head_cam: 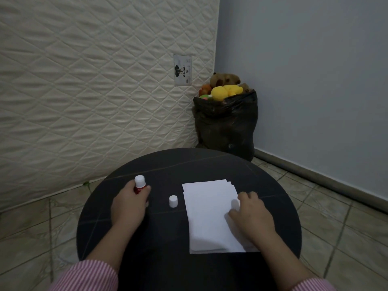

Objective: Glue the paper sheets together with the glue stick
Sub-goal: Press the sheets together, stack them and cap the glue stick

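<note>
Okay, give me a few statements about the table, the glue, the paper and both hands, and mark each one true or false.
1. The left hand holds the glue stick. True.
2. The white cap sits on top of the paper stack. False: it stands on the table, left of the paper.
3. The right hand rests on the paper. True.
4. The table is white and square. False: it is dark and round.
5. The glue stick lies flat. False: it is held upright.
</note>
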